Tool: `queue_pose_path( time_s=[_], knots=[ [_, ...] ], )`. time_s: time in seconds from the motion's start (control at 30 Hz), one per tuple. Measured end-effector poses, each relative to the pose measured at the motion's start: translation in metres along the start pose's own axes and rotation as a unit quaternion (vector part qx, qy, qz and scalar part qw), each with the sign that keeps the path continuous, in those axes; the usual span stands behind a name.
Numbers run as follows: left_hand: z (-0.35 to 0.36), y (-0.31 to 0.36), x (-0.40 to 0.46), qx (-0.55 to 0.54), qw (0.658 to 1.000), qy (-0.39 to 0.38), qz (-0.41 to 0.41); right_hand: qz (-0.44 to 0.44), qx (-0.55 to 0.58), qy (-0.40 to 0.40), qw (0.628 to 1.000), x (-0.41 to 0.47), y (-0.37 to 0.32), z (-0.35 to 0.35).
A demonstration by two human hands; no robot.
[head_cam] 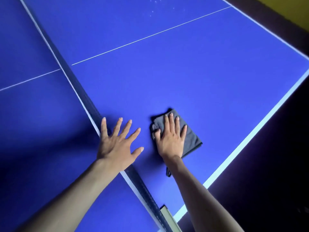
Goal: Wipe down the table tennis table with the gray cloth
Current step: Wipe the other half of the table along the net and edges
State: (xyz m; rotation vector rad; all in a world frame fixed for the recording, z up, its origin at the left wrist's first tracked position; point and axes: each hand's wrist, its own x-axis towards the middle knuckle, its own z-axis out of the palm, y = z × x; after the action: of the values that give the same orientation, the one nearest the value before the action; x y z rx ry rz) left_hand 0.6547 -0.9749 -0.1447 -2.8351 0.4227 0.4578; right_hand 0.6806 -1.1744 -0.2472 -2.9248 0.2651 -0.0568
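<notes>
The blue table tennis table [192, 67] fills the view, with white lines along its edges and down its middle. A folded gray cloth [190, 136] lies flat on it near the front, right of the net. My right hand [171, 139] presses down on the cloth with straight fingers, covering its left part. My left hand [117, 144] is spread wide with straight fingers just left of the cloth, over the net line, holding nothing.
The dark net [80, 91] runs diagonally from the upper left to the bottom centre, ending at a net post clamp [167, 215]. Small white specks [155, 5] dot the far surface. The table's right edge [250, 136] borders dark floor.
</notes>
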Motion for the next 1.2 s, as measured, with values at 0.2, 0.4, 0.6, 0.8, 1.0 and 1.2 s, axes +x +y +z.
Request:
queue_pose_path(
  time_s=[0.2, 0.4, 0.6, 0.8, 1.0, 1.2],
  knots=[
    [0.034, -0.005, -0.007, -0.056, 0.998, 0.024, -0.014, -0.054, -0.005, 0.000, 0.999, -0.028, 0.024, -0.008],
    [0.036, 0.000, -0.001, -0.074, 0.996, 0.040, -0.017, -0.037, 0.013, -0.030, 0.999, -0.161, 0.100, -0.034],
    [0.043, -0.002, -0.009, -0.088, 0.993, 0.069, -0.026, -0.045, -0.021, -0.037, 0.998, -0.184, 0.102, -0.029],
    [0.052, 0.002, -0.007, -0.111, 0.988, 0.101, -0.031, -0.082, -0.059, -0.053, 0.994, -0.137, 0.055, -0.017],
    [0.058, 0.002, -0.007, -0.144, 0.976, 0.159, -0.046, -0.025, 0.012, -0.080, 0.996, -0.052, -0.058, 0.009],
    [0.062, -0.002, -0.009, -0.157, 0.972, 0.164, -0.062, -0.066, 0.039, -0.113, 0.991, -0.034, -0.065, -0.004]
  ],
)
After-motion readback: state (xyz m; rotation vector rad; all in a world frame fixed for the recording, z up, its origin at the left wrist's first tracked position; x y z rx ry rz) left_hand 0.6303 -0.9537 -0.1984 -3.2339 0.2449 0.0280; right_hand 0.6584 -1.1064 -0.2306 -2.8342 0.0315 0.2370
